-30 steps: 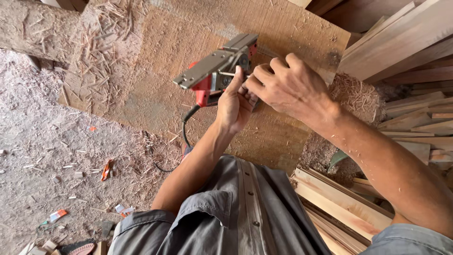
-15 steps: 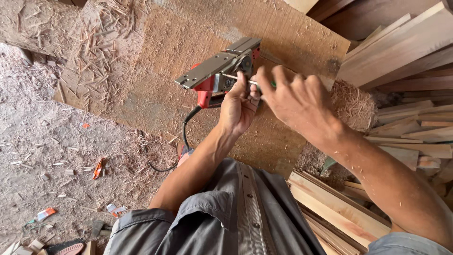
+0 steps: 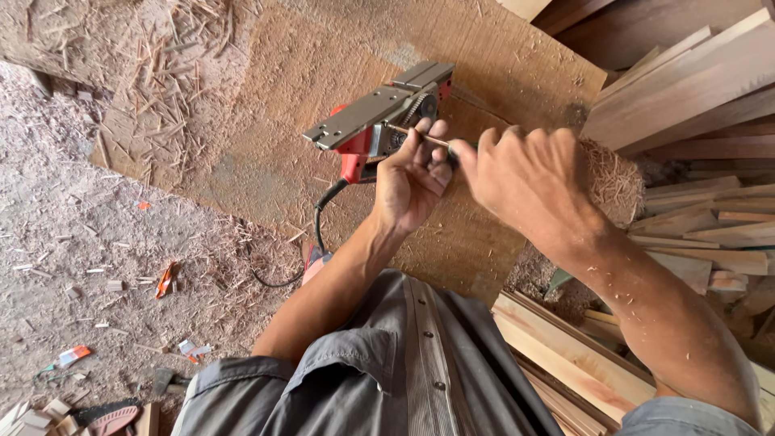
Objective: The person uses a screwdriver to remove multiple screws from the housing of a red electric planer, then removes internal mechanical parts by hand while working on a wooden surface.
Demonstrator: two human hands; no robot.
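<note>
While my left hand (image 3: 412,182) grips the upturned red planer (image 3: 379,121) over the sawdust-covered board (image 3: 266,161), my right hand's (image 3: 529,178) fingers (image 3: 464,153) pinch a thin tool (image 3: 420,136) against it.

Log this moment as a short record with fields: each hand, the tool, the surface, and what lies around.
left hand: left hand grips the red electric planer, turned base-up
right hand: right hand holds a thin screwdriver, its tip at the planer's side
surface: sawdust-covered board
cord: black cable hangs from the planer
surroundings: wooden planks stacked to the right; shavings on the floor
</note>
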